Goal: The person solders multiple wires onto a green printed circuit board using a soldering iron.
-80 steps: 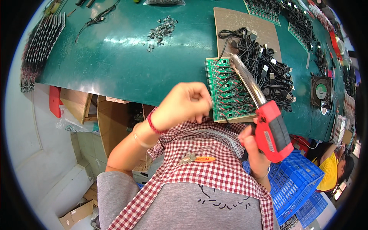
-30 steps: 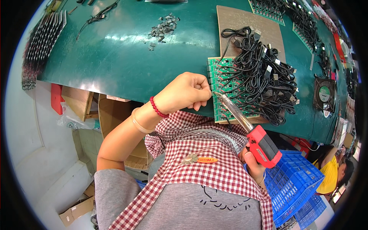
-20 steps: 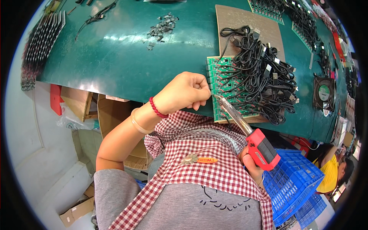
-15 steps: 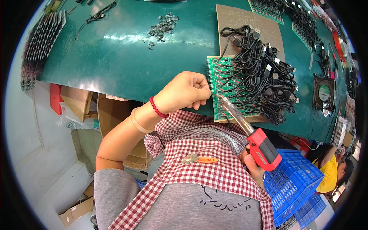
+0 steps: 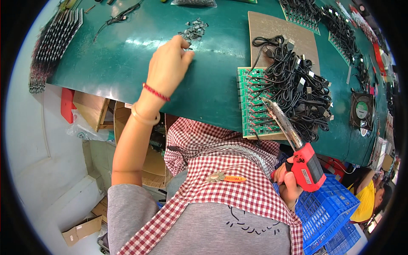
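My left hand point(image 5: 169, 63) is at the near edge of a loose pile of small dark pin headers point(image 5: 195, 30). Its fingers are bent and the thumb stands apart, with a small pin header at the gap between them; the fingertips are partly hidden. My right hand point(image 5: 290, 187) grips a soldering iron point(image 5: 309, 169) with a red and black handle. The iron's metal tip points up and left, over a green circuit board panel point(image 5: 250, 102). Black cables point(image 5: 293, 80) with plugs lie bundled over the panel's right side. Red wire ends show on the board.
A brown board point(image 5: 261, 29) lies beneath the panel. Stacked panels point(image 5: 55, 49) stand at the far left. More cabled panels point(image 5: 340, 40) lie at the back right, near a black fan point(image 5: 362, 109). Blue crates point(image 5: 327, 212) and a person in yellow point(image 5: 366, 197) are at the right.
My left hand has moved from the panel's left edge, up and left to the pin header pile. The soldering iron has shifted slightly right and down. The view has shifted a little.
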`<state>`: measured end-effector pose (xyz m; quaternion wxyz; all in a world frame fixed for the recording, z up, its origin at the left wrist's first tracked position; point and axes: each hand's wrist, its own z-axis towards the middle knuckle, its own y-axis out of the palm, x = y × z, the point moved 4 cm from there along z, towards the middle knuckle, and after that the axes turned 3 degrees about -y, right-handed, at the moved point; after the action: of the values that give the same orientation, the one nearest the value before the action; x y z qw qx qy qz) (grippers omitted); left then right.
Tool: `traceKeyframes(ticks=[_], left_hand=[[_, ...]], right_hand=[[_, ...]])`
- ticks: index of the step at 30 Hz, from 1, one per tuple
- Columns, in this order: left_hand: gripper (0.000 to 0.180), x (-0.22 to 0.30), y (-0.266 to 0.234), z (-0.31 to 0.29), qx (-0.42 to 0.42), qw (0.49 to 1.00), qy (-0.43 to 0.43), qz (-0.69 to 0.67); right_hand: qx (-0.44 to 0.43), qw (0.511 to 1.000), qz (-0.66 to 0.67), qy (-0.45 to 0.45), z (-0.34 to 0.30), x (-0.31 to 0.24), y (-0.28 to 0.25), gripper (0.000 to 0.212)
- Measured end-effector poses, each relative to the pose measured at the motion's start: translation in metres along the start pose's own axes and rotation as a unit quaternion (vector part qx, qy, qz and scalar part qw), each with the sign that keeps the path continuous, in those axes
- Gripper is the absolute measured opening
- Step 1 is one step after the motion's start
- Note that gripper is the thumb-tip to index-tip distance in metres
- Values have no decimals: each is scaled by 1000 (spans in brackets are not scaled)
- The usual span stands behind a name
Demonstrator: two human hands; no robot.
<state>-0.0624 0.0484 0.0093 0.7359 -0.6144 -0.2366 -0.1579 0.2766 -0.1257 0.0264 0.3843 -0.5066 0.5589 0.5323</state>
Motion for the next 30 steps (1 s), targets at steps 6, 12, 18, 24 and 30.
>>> traceKeyframes(ticks=[6,12,18,24,30], left_hand=[[15,-5,7,11,-20,995,12,94],[8,9,0,-8,-86,985,-32,-144],[10,96,20,-90,-364,742,-168,-538],[8,111,21,-136,-400,673,-207,-587],[3,112,17,-131,-419,727,-162,-519]], right_hand=[[6,1000,5,-12,4,-4,5,39],[-3,998,38,-56,14,-15,11,38],[-20,996,-85,-27,41,-22,39,36],[-40,982,-185,8,48,-13,57,27],[-103,952,-287,7,47,-11,49,26]])
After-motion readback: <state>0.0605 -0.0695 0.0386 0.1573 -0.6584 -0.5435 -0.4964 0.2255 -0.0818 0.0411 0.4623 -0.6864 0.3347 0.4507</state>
